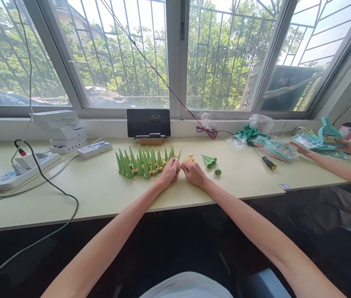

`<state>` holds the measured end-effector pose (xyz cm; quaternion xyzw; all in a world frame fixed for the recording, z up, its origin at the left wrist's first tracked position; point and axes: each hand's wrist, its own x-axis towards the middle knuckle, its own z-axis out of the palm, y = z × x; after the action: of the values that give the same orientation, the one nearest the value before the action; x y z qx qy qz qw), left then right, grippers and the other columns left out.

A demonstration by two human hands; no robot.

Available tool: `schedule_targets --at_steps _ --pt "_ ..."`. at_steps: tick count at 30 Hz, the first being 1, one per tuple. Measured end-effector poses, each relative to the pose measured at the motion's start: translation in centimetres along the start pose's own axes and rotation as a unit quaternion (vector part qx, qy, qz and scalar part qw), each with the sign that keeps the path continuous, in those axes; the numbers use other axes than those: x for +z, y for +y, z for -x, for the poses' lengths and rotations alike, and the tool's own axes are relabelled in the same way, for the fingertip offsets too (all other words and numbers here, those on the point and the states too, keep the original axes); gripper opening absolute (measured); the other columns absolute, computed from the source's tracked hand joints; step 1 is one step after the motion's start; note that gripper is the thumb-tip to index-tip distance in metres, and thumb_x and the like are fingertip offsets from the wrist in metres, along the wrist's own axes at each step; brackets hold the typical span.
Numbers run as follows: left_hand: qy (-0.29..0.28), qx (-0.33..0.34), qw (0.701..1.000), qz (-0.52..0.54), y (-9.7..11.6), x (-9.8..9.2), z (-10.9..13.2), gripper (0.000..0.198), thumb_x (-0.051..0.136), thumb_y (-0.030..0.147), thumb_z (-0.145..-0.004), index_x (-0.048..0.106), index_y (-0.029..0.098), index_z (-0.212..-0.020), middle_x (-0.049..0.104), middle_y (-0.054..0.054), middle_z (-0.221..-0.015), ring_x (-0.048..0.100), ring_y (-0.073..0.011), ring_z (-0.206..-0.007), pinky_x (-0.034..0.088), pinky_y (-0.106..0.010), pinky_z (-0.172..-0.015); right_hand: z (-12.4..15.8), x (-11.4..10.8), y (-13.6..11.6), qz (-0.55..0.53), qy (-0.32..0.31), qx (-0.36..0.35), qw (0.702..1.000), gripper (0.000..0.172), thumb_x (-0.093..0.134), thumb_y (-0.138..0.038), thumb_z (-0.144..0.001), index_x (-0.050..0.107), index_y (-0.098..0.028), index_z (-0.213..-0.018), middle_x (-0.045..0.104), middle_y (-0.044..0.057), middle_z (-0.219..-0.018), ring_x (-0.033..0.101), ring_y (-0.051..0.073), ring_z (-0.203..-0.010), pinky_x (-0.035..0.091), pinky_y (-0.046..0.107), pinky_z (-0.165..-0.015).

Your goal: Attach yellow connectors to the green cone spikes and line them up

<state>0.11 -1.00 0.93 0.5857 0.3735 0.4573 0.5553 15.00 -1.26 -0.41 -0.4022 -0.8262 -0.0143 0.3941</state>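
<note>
A cluster of several green cones (142,162) joined by yellow pieces stands on the pale desk (101,190). My left hand (169,171) is closed at the cluster's right end, pinching a cone there. Touching it from the right, my right hand (194,173) has its fingers curled and pinched toward the same spot; what it holds is too small to name. A few loose green cones (211,162) lie just right of my hands, and small yellow pieces (189,158) lie behind them.
A dark tablet (148,123) leans at the window sill. A power strip (14,174) with black cable and stacked white boxes (63,130) are on the left. A screwdriver (266,161) and plastic bags (274,147) lie right, where another person's hands (299,148) work.
</note>
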Motion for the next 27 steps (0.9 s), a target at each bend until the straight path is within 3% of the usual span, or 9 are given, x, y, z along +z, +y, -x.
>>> schedule_targets --at_steps 7,12,18,22,25,27 --pt "-0.005 -0.008 1.000 -0.012 0.06 0.04 0.07 0.030 0.048 0.048 -0.091 0.034 0.023 -0.081 0.037 0.007 -0.058 0.022 -0.0042 -0.039 0.014 -0.017 -0.037 -0.02 0.16 -0.10 -0.012 0.013 -0.008 1.000 0.027 0.040 -0.025 -0.097 0.048 -0.019 -0.072 0.055 0.004 -0.072 0.045 0.014 -0.064 0.032 0.025 -0.063" --pt "-0.032 0.019 0.999 -0.018 0.02 0.19 0.15 0.032 0.048 0.052 -0.090 0.035 0.024 -0.084 0.037 0.006 -0.062 0.026 -0.0051 -0.042 0.016 -0.017 -0.037 -0.27 0.18 -0.22 -0.104 0.034 0.059 0.992 0.031 0.041 -0.025 -0.093 0.041 -0.020 -0.062 0.049 -0.001 -0.058 0.039 0.011 -0.054 0.031 0.025 -0.057" --pt "-0.024 0.021 0.999 -0.029 0.40 0.55 0.36 0.026 0.048 0.047 -0.089 0.037 0.023 -0.086 0.039 0.005 -0.067 0.032 -0.0051 -0.043 0.019 -0.017 -0.036 -0.63 0.06 -0.09 -0.167 0.038 0.119 0.978 0.034 0.046 -0.032 -0.088 0.046 -0.019 -0.057 0.050 -0.001 -0.054 0.040 0.011 -0.053 0.031 0.025 -0.055" --pt "-0.014 0.024 0.998 -0.056 0.44 0.41 0.35 0.016 0.049 0.036 -0.085 0.046 0.021 -0.093 0.042 0.004 -0.066 0.039 -0.0076 -0.045 0.027 -0.020 -0.037 -0.66 -0.02 0.24 -0.201 0.053 0.138 0.968 0.030 0.051 -0.036 -0.085 0.054 -0.018 -0.061 0.055 -0.001 -0.056 0.046 0.012 -0.055 0.035 0.024 -0.057" --pt "-0.004 0.047 0.989 -0.141 0.25 0.16 0.23 0.026 0.052 0.027 -0.079 0.054 0.019 -0.104 0.049 0.003 -0.064 0.046 -0.0105 -0.049 0.037 -0.023 -0.045 -0.64 -0.21 0.28 -0.238 0.055 0.170 0.955 0.022 0.055 -0.037 -0.082 0.057 -0.019 -0.070 0.056 -0.002 -0.055 0.048 0.011 -0.051 0.038 0.024 -0.057" --pt "0.010 0.099 0.971 -0.217 0.12 0.07 0.14 0.035 0.056 0.023 -0.074 0.057 0.018 -0.108 0.061 -0.002 -0.077 0.058 -0.0148 -0.066 0.047 -0.026 -0.060 -0.62 -0.34 0.20 -0.258 0.044 0.183 0.948 0.021 0.055 -0.036 -0.082 0.056 -0.019 -0.070 0.056 -0.003 -0.052 0.049 0.011 -0.049 0.040 0.025 -0.057"
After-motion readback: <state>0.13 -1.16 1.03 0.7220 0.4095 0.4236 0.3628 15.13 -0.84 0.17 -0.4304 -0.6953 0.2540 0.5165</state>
